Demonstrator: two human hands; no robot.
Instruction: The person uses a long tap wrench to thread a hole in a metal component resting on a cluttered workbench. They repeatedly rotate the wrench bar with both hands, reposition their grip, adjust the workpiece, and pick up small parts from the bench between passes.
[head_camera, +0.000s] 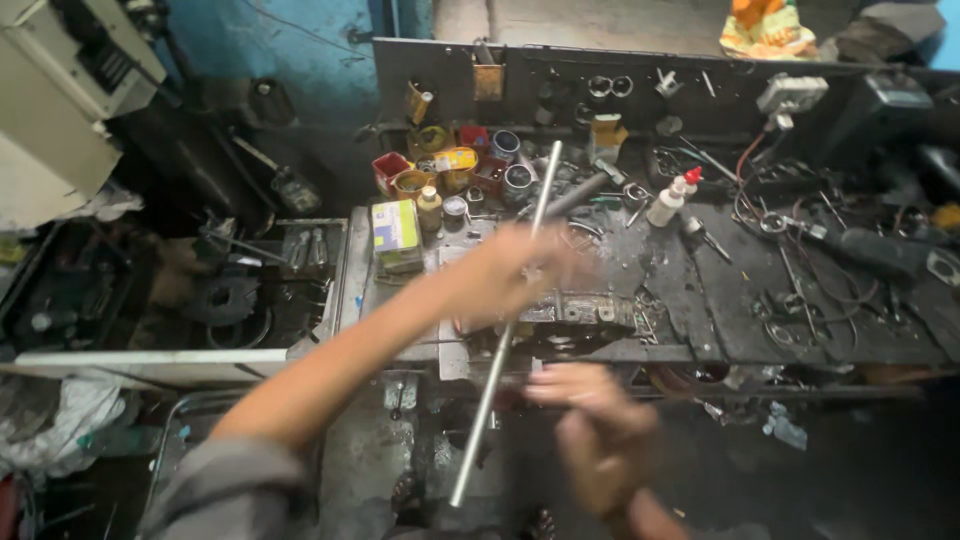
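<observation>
Steel rod (503, 325), long and shiny, runs diagonally over the workbench (700, 310), low end near the camera, top end out over the tins. Nearest is the right hand (597, 440), blurred, fingers curled just beside the lower stretch of the rod; honestly can't tell if it actually grips it. Further up, the left hand (510, 270) is closed around the rod's middle, also smeared by motion. My take: the left does the holding here, so a firm wrap at the middle and a steadying right hand lower down would stop it wobbling. Beyond that sit a yellow-green box (396, 232), a cluster of paint tins (440, 170) and a white squeeze bottle (670, 200), close enough for the far tip to knock.
</observation>
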